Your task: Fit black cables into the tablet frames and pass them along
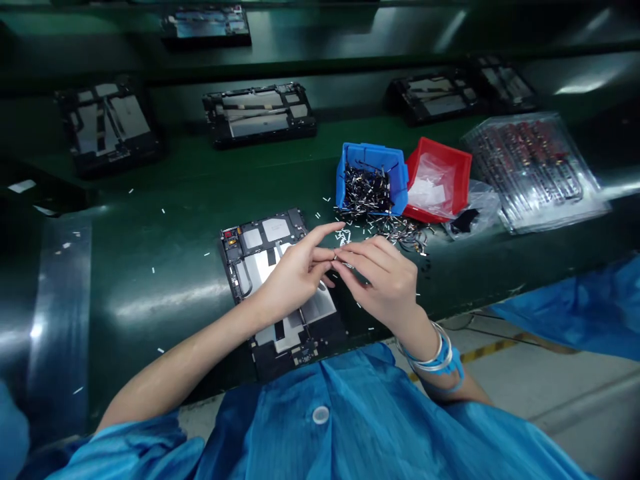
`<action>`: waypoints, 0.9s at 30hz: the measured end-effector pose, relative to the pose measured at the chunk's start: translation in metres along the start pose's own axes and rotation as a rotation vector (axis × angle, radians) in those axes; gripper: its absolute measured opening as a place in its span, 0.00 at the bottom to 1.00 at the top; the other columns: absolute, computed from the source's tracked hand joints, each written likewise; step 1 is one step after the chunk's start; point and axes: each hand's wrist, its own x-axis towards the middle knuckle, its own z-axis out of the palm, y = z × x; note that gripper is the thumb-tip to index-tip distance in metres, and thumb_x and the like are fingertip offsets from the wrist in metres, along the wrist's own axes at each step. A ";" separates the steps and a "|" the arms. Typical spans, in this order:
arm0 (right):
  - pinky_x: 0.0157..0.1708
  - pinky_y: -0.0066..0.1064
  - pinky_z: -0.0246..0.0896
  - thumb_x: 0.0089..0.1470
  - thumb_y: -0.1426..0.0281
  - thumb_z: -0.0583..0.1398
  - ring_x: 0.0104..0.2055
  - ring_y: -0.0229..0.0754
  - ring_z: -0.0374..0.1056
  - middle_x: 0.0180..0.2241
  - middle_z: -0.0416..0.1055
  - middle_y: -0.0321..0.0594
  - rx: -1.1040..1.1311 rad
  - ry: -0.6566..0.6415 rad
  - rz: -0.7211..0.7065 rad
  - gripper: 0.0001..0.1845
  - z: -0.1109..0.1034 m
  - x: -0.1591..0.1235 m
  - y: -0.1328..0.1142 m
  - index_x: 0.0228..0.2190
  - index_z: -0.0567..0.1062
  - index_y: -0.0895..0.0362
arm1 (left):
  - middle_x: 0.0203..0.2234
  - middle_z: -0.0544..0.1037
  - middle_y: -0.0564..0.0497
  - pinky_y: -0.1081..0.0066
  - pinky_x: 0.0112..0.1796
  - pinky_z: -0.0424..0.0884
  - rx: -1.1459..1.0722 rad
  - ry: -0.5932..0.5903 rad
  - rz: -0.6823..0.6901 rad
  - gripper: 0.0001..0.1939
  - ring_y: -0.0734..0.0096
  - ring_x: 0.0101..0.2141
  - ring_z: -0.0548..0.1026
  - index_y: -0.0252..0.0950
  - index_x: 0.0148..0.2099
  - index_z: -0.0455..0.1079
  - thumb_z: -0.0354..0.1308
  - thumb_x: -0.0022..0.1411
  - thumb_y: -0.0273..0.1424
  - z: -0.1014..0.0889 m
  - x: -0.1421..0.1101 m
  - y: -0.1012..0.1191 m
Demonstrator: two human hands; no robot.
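Observation:
My left hand [300, 268] and my right hand [383, 277] meet fingertip to fingertip above the right side of an opened tablet-like device [263, 260]. Both are closed in a pinch on something tiny, too small to name; the left index finger sticks out forward. Inside the device, silvery battery-like plates and black strips show; my left hand and forearm hide part of it. Just beyond my fingers, small white strips [343, 237] and a loose pile of small dark cable-like parts [400, 230] lie on the green work surface [180, 233].
A blue bin [406, 183] full of small dark parts stands beside a red bin [463, 177] holding clear plastic bags. To their right are stacked clear trays [540, 170]. More opened devices [260, 113] line the far side. White scraps dot the surface.

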 end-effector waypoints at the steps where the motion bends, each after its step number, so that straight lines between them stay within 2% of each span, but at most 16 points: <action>1: 0.29 0.33 0.67 0.54 0.77 0.60 0.33 0.41 0.70 0.32 0.78 0.41 -0.017 0.000 -0.011 0.05 0.000 0.000 0.000 0.33 0.75 0.57 | 0.38 0.80 0.47 0.74 0.33 0.76 0.020 -0.004 0.015 0.31 0.72 0.33 0.78 0.35 0.64 0.55 0.49 0.59 0.17 0.000 -0.001 0.000; 6: 0.28 0.32 0.65 0.52 0.79 0.60 0.29 0.40 0.68 0.28 0.77 0.40 -0.094 -0.003 0.004 0.06 -0.003 -0.001 0.006 0.30 0.75 0.58 | 0.37 0.81 0.45 0.76 0.29 0.76 0.010 -0.012 -0.032 0.32 0.71 0.31 0.79 0.33 0.66 0.52 0.49 0.60 0.18 -0.001 0.001 0.001; 10: 0.31 0.32 0.64 0.52 0.81 0.58 0.34 0.42 0.68 0.32 0.77 0.42 -0.246 0.024 0.128 0.14 -0.007 -0.003 0.018 0.39 0.76 0.58 | 0.39 0.80 0.41 0.75 0.27 0.76 -0.135 -0.016 -0.095 0.36 0.62 0.38 0.80 0.31 0.68 0.48 0.51 0.59 0.18 -0.005 0.005 0.001; 13: 0.29 0.31 0.63 0.54 0.80 0.58 0.34 0.42 0.65 0.33 0.76 0.43 -0.208 -0.027 0.009 0.14 -0.003 -0.003 0.024 0.41 0.76 0.57 | 0.38 0.81 0.42 0.74 0.27 0.76 -0.173 -0.056 -0.127 0.38 0.61 0.39 0.81 0.35 0.69 0.46 0.52 0.59 0.19 -0.004 0.005 0.001; 15: 0.27 0.30 0.61 0.54 0.80 0.59 0.31 0.40 0.63 0.29 0.75 0.42 -0.135 -0.014 -0.081 0.10 0.004 -0.003 0.026 0.37 0.76 0.57 | 0.38 0.81 0.43 0.73 0.27 0.76 -0.164 -0.095 -0.154 0.39 0.61 0.38 0.81 0.36 0.70 0.45 0.53 0.59 0.20 -0.005 0.003 0.004; 17: 0.27 0.30 0.61 0.54 0.80 0.60 0.30 0.40 0.61 0.28 0.74 0.42 -0.075 0.031 -0.079 0.07 0.011 -0.001 0.028 0.33 0.76 0.58 | 0.37 0.81 0.43 0.71 0.27 0.76 -0.101 -0.131 -0.190 0.40 0.59 0.38 0.81 0.36 0.70 0.45 0.56 0.58 0.23 -0.013 0.004 0.010; 18: 0.27 0.30 0.61 0.54 0.81 0.60 0.30 0.40 0.61 0.28 0.74 0.43 -0.048 0.050 -0.055 0.07 0.013 0.000 0.030 0.33 0.76 0.58 | 0.38 0.81 0.43 0.69 0.29 0.76 -0.036 -0.120 -0.196 0.40 0.58 0.38 0.81 0.35 0.69 0.48 0.59 0.57 0.25 -0.022 0.007 0.013; 19: 0.28 0.30 0.62 0.53 0.81 0.60 0.31 0.40 0.62 0.29 0.74 0.44 -0.019 0.067 -0.023 0.08 0.015 0.001 0.032 0.33 0.76 0.59 | 0.39 0.81 0.43 0.66 0.32 0.77 0.052 -0.060 -0.177 0.38 0.58 0.39 0.80 0.35 0.67 0.53 0.61 0.56 0.28 -0.035 0.013 0.017; 20: 0.28 0.31 0.62 0.53 0.81 0.60 0.31 0.40 0.62 0.29 0.74 0.44 0.016 0.082 0.010 0.08 0.016 0.001 0.034 0.34 0.76 0.59 | 0.41 0.80 0.43 0.64 0.36 0.76 0.161 0.072 -0.125 0.36 0.58 0.41 0.80 0.34 0.64 0.58 0.64 0.55 0.30 -0.052 0.021 0.020; 21: 0.29 0.31 0.63 0.53 0.82 0.60 0.31 0.40 0.62 0.29 0.74 0.44 0.055 0.092 0.040 0.09 0.017 0.001 0.036 0.35 0.76 0.59 | 0.45 0.79 0.44 0.60 0.42 0.75 0.275 0.241 -0.057 0.33 0.57 0.44 0.78 0.34 0.61 0.63 0.65 0.54 0.32 -0.073 0.033 0.024; 23: 0.29 0.32 0.64 0.53 0.82 0.60 0.31 0.39 0.63 0.29 0.73 0.43 0.127 0.102 0.095 0.10 0.017 0.001 0.040 0.36 0.76 0.59 | 0.52 0.74 0.48 0.57 0.54 0.66 0.464 0.739 0.131 0.32 0.58 0.55 0.69 0.32 0.57 0.65 0.68 0.50 0.32 -0.124 0.064 0.030; 24: 0.29 0.32 0.64 0.53 0.83 0.59 0.31 0.39 0.63 0.28 0.73 0.43 0.150 0.104 0.121 0.11 0.017 0.000 0.041 0.36 0.77 0.59 | 0.58 0.67 0.48 0.56 0.60 0.56 0.486 0.857 0.144 0.35 0.57 0.62 0.58 0.30 0.58 0.62 0.68 0.49 0.29 -0.150 0.080 0.032; 25: 0.29 0.32 0.64 0.53 0.83 0.59 0.31 0.39 0.63 0.28 0.73 0.42 0.163 0.107 0.143 0.11 0.016 -0.001 0.042 0.37 0.77 0.59 | 0.61 0.63 0.47 0.53 0.63 0.48 0.486 0.911 0.144 0.37 0.56 0.65 0.49 0.28 0.60 0.59 0.68 0.48 0.28 -0.174 0.096 0.034; 26: 0.29 0.33 0.64 0.54 0.83 0.59 0.31 0.39 0.63 0.28 0.72 0.42 0.170 0.109 0.162 0.12 0.016 -0.002 0.043 0.37 0.77 0.59 | 0.58 0.66 0.47 0.51 0.63 0.48 0.475 0.913 0.135 0.34 0.55 0.66 0.47 0.28 0.57 0.60 0.67 0.49 0.28 -0.195 0.110 0.036; 27: 0.29 0.33 0.64 0.54 0.83 0.58 0.30 0.39 0.63 0.28 0.72 0.42 0.173 0.108 0.173 0.13 0.015 -0.003 0.043 0.38 0.77 0.59 | 0.53 0.70 0.47 0.48 0.61 0.52 0.452 0.860 0.114 0.28 0.53 0.65 0.51 0.30 0.52 0.64 0.67 0.49 0.29 -0.213 0.122 0.038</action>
